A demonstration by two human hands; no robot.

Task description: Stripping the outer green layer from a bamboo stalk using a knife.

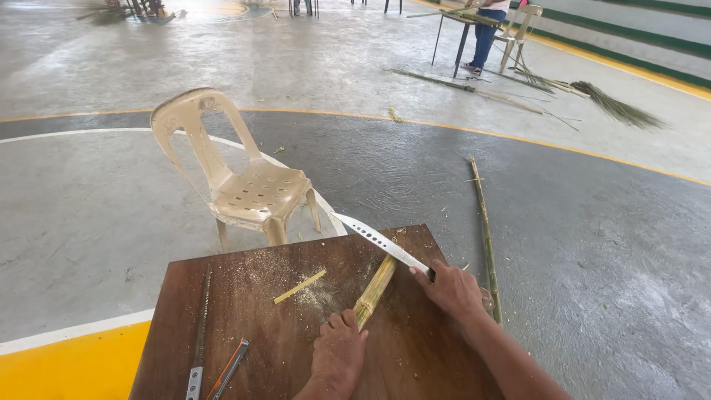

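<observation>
My left hand (337,354) grips the near end of a short bamboo piece (376,287) that lies on a dark brown wooden table (252,348). My right hand (452,289) is shut on the handle of a long knife (378,241). The blade crosses the bamboo's far end and points away to the left. A thin yellow bamboo sliver (299,287) lies on the table among pale sawdust, left of the bamboo piece.
A saw blade (200,330) and an orange-handled tool (228,368) lie at the table's left. A beige plastic chair (241,178) stands beyond the table. A long bamboo pole (486,237) lies on the floor at right. Far back, a person (487,33) stands at another table near brooms (615,110).
</observation>
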